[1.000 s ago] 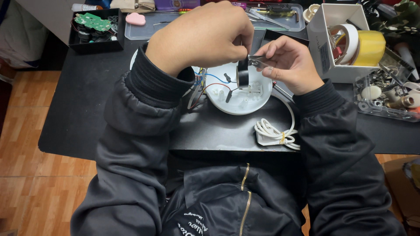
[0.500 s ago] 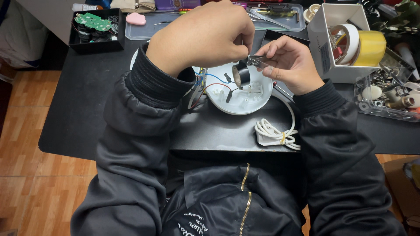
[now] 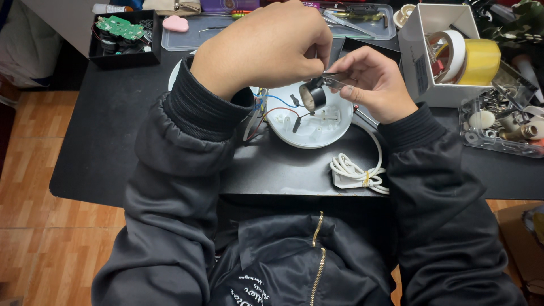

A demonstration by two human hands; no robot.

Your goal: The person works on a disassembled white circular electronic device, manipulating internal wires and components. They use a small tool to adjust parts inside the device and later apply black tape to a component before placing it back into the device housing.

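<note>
Both hands raised just above the open white round housing (image 3: 310, 122) on the black worktop (image 3: 102, 141), w/ the small dark cylindrical part (image 3: 312, 95) (looks like a motor or buzzer, can't be sure) held between them. Left hand (image 3: 266, 48) is curled, fingertips pinched down on the top of the cylinder; right hand (image 3: 371, 82) is closed round a thin metal tool (image 3: 334, 81), tweezers or small pliers prob., its tip meeting the cylinder's side. Judging progress: housing is already opened up, innards exposed, red/blue wires (image 3: 277, 105) loose and trailing from under the left wrist to the part, so disassembly looks done and the part is lifted free of its seat but still wired. Left to do, as far as I can tell: whatever's being done at the cylinder's terminal, then reseating it and closing the shell; no cover visible near the hands. White coiled cable (image 3: 357, 173) lies just below the right wrist, untouched. Box w/ tape rolls (image 3: 453, 56) sits right of the right hand, tray w/ green circuit board (image 3: 122, 34) well left of the left hand
</note>
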